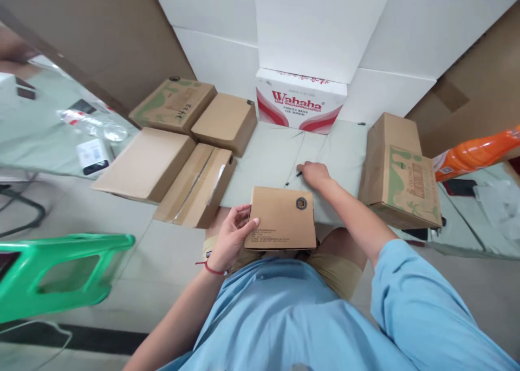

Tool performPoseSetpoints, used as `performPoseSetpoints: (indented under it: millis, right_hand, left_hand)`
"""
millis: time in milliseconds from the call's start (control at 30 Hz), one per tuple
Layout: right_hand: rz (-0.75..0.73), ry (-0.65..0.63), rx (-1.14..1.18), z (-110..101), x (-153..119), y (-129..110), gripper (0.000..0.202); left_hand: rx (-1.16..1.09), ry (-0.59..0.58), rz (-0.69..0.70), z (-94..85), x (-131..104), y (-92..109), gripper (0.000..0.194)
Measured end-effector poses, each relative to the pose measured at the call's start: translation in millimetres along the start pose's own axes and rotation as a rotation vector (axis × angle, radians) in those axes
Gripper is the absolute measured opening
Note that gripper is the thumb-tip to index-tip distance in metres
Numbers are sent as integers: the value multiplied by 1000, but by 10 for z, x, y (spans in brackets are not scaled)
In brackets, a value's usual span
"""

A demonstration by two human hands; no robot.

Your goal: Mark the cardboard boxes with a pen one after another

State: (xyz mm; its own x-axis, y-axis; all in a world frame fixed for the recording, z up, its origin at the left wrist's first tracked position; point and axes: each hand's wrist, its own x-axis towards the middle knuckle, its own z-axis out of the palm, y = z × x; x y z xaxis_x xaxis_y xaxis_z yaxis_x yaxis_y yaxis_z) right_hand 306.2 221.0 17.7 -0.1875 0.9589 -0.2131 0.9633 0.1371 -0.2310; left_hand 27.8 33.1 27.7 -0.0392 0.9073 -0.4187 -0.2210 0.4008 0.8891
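Clock read from the small cardboard box (280, 219), held over the near edge of the cloth-covered bench (264, 154). At twelve, upright against white panels (306, 30), a Wahaha water carton (300, 104). Around ten, packed close together, a green-printed carton (174, 103) with handwritten digits, two plain brown cartons (146, 162) and a tape-topped carton (197, 184), the last just beside the left hand (231, 235). Farther out at ten, a clear plastic bottle (95, 124) lying down; at nine, a green plastic stool (75, 242). Between two and three, close to the right forearm, a coconut-print carton (398, 173), blocking the way to an orange bottle (481, 151).

Left hand partly open, thumb over the top face, gripping the box's left side. Right hand (312, 173) at one o'clock, nearly closed, low over the cloth, pinching a small black piece (299, 174).
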Motion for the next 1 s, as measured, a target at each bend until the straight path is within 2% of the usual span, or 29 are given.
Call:
performPoseSetpoints:
  millis: [67, 167, 333, 433, 533, 633, 733, 800, 867, 933, 1000]
  right_hand:
    - [-13, 7, -32, 4, 81, -30, 27]
    - [-3, 97, -11, -51, 51, 88, 12]
    - [146, 449, 193, -279, -271, 469, 14]
    - [240, 670, 406, -310, -587, 554, 12]
    - [251, 772, 649, -139, -909, 407, 11]
    - [234, 764, 848, 131, -1138, 113, 13]
    - [237, 723, 965, 319, -1238, -150, 18]
    - [245, 690, 1009, 370, -1248, -254, 20]
    - [260, 666, 1030, 388, -1237, -310, 21]
    - [281, 671, 1035, 405, -1229, -345, 26]
    - [296, 707, 1029, 432, -1236, -377, 30]
  left_hand:
    - [-4, -6, 10, -33, -17, -8, 75]
    - [0, -17, 19, -61, 4, -16, 71]
    - [20, -42, 55, 30, 171, -68, 70]
    - [68, -41, 98, 142, 330, -124, 64]
    - [169, 55, 194, 234, 490, -162, 52]
    - [273, 171, 306, 291, 568, -164, 47]
    - [503, 232, 567, 354, 511, -140, 40]
    - [719, 173, 825, 421, 435, -121, 29]
    - [872, 18, 998, 511, 381, -109, 24]
    - [971, -147, 1038, 609, 377, -112, 27]
    - [1053, -253, 1004, 691, 413, -131, 33]
